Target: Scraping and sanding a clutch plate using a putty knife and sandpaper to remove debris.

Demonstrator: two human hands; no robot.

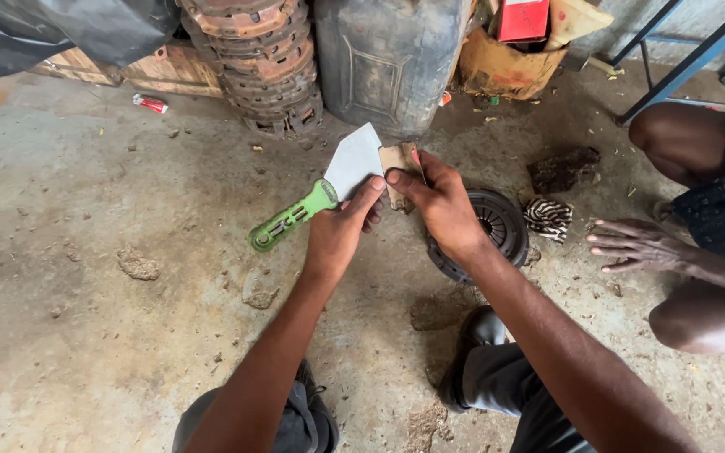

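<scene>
My left hand (342,228) grips a putty knife (354,159) with a green handle (292,218) and a wide pale metal blade that points up and away from me. My right hand (440,200) pinches a small brown piece of sandpaper or card (398,159) right against the blade's right edge. Both hands are held above the concrete floor (86,335). Under my right wrist a dark round clutch plate (497,226) lies flat on the floor.
A stack of rusty clutch plates (262,67) and a dark jerrycan (388,59) stand at the back, beside a cardboard box (501,67). Another person squats at right, one hand (631,245) resting on the floor near a striped rag (547,218) and a brown lump (564,169).
</scene>
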